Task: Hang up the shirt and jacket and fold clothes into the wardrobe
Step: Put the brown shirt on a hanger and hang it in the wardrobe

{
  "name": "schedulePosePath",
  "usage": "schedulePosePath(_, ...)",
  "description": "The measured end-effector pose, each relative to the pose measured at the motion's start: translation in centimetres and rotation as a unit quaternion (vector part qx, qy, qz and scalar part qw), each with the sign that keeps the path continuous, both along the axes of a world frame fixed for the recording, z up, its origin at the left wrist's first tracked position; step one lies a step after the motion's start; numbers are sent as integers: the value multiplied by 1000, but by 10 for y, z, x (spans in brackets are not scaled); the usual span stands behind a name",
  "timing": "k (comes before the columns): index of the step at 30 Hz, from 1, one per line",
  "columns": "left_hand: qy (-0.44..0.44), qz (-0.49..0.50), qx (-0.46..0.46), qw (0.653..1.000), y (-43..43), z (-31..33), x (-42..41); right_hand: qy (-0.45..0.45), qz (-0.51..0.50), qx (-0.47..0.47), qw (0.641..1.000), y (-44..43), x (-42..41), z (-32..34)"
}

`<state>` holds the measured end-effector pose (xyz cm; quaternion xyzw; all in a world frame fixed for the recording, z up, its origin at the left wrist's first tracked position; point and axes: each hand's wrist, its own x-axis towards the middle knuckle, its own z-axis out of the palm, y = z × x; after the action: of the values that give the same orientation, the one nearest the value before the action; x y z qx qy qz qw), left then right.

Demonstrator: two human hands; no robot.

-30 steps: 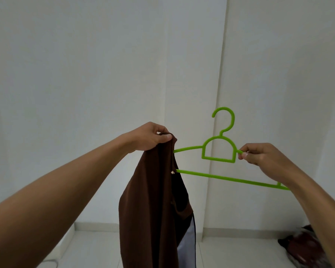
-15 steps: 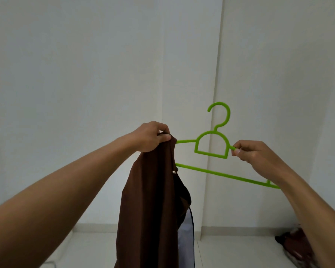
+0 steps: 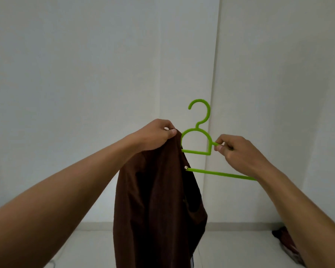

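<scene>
Left hand [image 3: 155,135] fingers pinching brown jacket [image 3: 159,200] collar; right hand [image 3: 238,151] fingers pinching green hanger [image 3: 197,141] shoulder. Advice: push hanger arm fully into sleeve opening, keep collar taut.

One green hanger [image 3: 220,173], one brown garment [image 3: 155,200], and perhaps one crumpled garment [image 3: 284,240].

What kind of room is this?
Probably a plain room at home where clothes get put away: bare white walls meet in a corner, a green hanger and brown garment are held up, and more clothes lie on the floor.
</scene>
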<state>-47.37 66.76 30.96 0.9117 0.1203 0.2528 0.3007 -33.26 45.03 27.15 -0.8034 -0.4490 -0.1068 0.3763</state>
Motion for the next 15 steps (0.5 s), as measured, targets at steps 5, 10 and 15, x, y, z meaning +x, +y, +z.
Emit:
schedulePosePath(5,-72,41,-14,996,-1,-1,6,8,-4,-12,1000,1,6,-7)
schedulePosePath(10,-53,17,4,998,-17,-1,18,10,32,-23,999,12,-1,-9)
schedulePosePath(15,-73,-28,11,997,-27,-12,25,-5,23,-14,1000,23,-8,-12)
